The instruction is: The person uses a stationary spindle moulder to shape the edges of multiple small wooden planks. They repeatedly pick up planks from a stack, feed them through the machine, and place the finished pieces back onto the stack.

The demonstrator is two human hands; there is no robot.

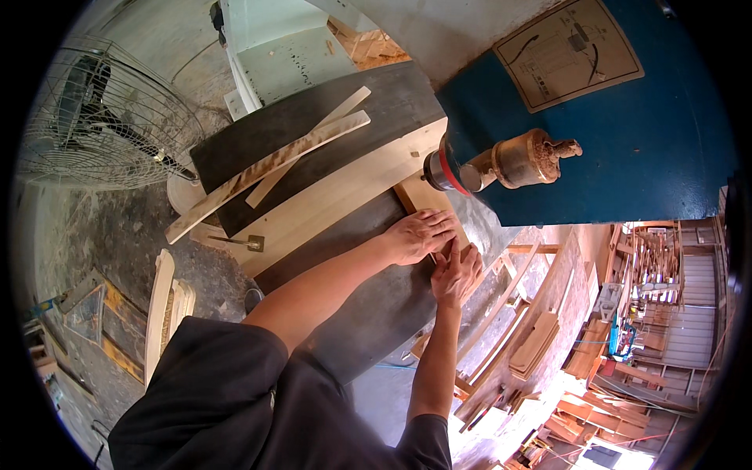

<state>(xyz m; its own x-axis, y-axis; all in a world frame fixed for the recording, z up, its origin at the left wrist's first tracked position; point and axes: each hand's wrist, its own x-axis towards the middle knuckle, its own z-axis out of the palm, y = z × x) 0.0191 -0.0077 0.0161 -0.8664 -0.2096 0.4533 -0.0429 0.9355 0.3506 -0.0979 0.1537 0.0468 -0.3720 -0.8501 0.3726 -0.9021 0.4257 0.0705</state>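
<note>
A brown wooden board point(429, 196) lies on the dark metal machine table point(364, 294), its far end next to a long pale wooden fence point(337, 197). My left hand point(421, 236) rests over the board's near part with its fingers bent round it. Close beside it, my right hand point(457, 272) grips the board's near end, thumb and fingers pressed on it. The two hands almost touch. Just beyond the board hangs a round guide with a red ring point(449, 170), fixed to a blue machine body point(658, 133). My hands hide the board's near end in part.
Two thin wooden strips point(270, 174) lie crossed on the table beyond the fence. A small metal plate point(255, 244) sits at the fence's left end. A wire-caged fan point(110, 117) stands at far left. Wooden boards point(534, 345) are stacked at right.
</note>
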